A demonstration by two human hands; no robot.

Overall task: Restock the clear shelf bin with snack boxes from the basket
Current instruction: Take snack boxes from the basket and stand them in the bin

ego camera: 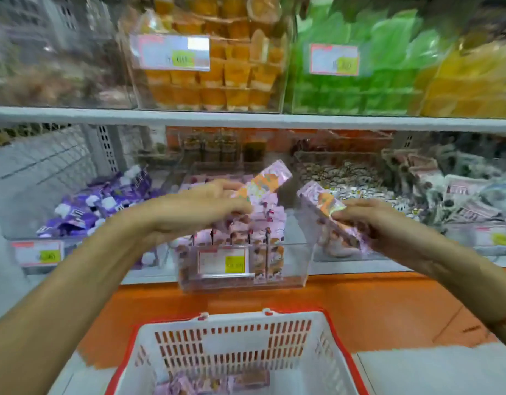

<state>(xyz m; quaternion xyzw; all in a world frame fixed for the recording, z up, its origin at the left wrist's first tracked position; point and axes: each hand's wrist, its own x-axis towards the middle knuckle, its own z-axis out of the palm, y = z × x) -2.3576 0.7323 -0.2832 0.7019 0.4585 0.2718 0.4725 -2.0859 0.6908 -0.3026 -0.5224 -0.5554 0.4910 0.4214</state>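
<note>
A clear shelf bin (298, 263) stands on the lower shelf, partly filled with upright pink snack boxes (263, 223) behind a yellow price tag. My left hand (197, 208) holds a pink and orange snack box (270, 178) tilted above the bin. My right hand (385, 223) grips a second pink snack box (328, 215) just right of the bin, also tilted. Below me sits a white basket with a red rim (234, 349); several pink boxes (217, 383) lie on its bottom.
Purple packets (94, 206) fill the bin to the left, patterned white packs (345, 178) the one to the right. The upper shelf edge (246, 118) runs above, with orange cups (217, 75) and green packs (360, 81). An orange ledge (374, 309) fronts the shelf.
</note>
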